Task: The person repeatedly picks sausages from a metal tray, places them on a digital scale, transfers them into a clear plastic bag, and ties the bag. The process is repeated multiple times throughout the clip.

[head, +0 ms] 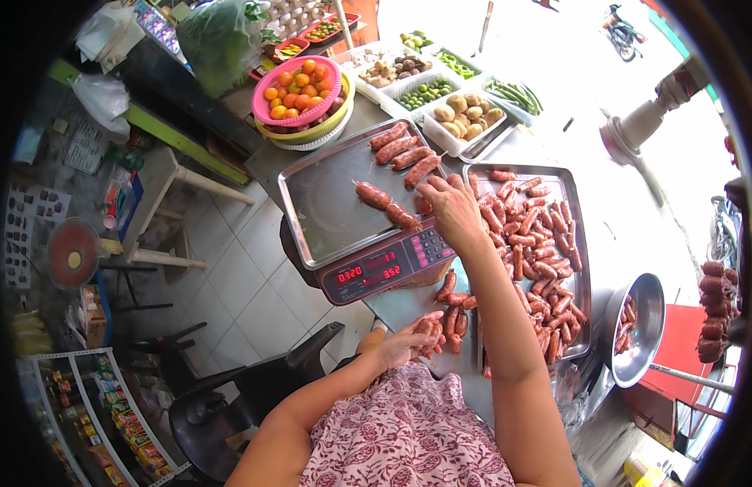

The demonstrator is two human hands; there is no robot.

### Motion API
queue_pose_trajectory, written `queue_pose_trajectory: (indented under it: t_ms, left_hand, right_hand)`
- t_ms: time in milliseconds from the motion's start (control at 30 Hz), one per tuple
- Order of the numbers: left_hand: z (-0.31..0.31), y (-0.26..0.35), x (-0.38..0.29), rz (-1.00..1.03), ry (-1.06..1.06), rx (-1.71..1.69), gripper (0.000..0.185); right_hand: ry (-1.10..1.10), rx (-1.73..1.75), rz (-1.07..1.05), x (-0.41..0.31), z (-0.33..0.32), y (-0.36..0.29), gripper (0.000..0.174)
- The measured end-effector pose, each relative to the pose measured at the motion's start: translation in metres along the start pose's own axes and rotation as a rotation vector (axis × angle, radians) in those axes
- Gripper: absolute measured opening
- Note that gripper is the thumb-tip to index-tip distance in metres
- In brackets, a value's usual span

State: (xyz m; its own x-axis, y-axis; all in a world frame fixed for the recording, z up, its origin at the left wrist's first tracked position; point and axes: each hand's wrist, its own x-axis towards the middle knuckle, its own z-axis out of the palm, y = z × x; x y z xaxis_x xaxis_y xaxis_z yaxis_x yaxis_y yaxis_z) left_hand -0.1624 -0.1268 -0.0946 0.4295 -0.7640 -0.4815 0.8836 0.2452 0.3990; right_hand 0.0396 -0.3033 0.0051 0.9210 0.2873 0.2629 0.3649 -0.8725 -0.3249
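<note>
A wide metal tray point(327, 176) rests on a digital price scale point(376, 277), whose display is lit with red digits. Several raw sausage links point(406, 152) lie along the tray's right side, and a joined pair point(388, 204) sits nearer its middle. My right hand point(454, 204) reaches over the tray's near right corner, its fingers closed around a sausage point(423, 206) that they partly hide. Low at the table's edge, my left hand point(415, 338) cups a few sausages point(429, 333). Beside it, a small bunch of linked sausages point(455, 316) lies on the table.
A second metal tray point(580, 243), heaped with sausages, lies to the right. Past it stands a tilted steel bowl point(647, 329). Potatoes point(467, 115) and other produce fill plastic baskets behind, beside a pink basket of tomatoes point(300, 91). A black plastic chair point(254, 395) is at left.
</note>
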Motion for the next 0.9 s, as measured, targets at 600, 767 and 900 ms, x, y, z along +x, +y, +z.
queue_pose_trajectory:
  t_ms: [600,767,900]
  left_hand:
    - [0.003,-0.002,0.012,0.013,-0.121,0.027,0.081]
    - [0.0,-0.016,0.02,-0.011,-0.144,0.043,0.079]
    - [0.0,-0.021,0.021,0.014,-0.142,0.047,0.077]
  right_hand:
    - [0.188,1.241,0.946,-0.178,0.018,-0.005,0.031]
    - [0.184,1.245,0.9,-0.191,0.017,-0.008,0.033]
    - [0.112,1.221,0.885,-0.193,0.017,-0.001,0.038]
